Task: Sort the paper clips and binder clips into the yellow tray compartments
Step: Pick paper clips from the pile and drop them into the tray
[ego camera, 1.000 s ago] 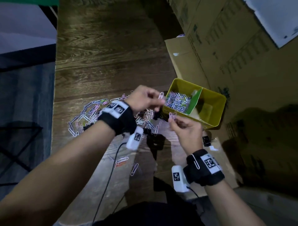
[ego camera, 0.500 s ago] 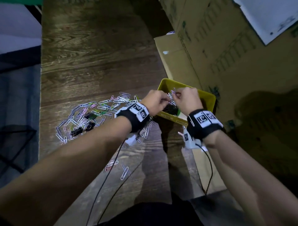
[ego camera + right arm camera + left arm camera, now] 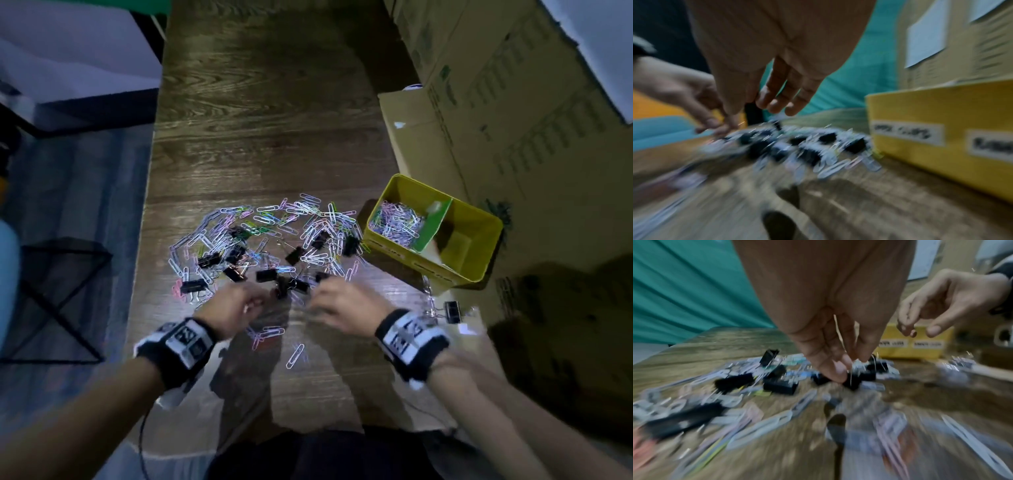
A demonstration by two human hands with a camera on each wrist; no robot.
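Note:
Coloured paper clips [image 3: 308, 222] and black binder clips [image 3: 209, 260] lie mixed in a pile on the wooden table [image 3: 267, 120]. To its right stands the yellow tray [image 3: 479, 274], split by a green divider [image 3: 433, 222]. Its left compartment holds paper clips [image 3: 397, 222]. My left hand [image 3: 255, 303] is at the pile's near edge. Its fingers and thumb [image 3: 851, 366] are drawn close together at a black binder clip [image 3: 854, 384]; blur hides any hold. My right hand [image 3: 317, 301] hovers beside it, fingers [image 3: 777, 105] loosely hanging and holding nothing.
Cardboard boxes [image 3: 513, 120] rise behind and right of the tray. One binder clip [image 3: 452, 311] lies on flat cardboard near my right wrist. A few stray paper clips [image 3: 294, 356] lie close to me. The table edge [image 3: 145, 240] drops off left, above a black wire rack [image 3: 61, 294].
Both hands have drawn back from over the tray to the pile's near edge. The paper clips they pinched a second ago are no longer in them.

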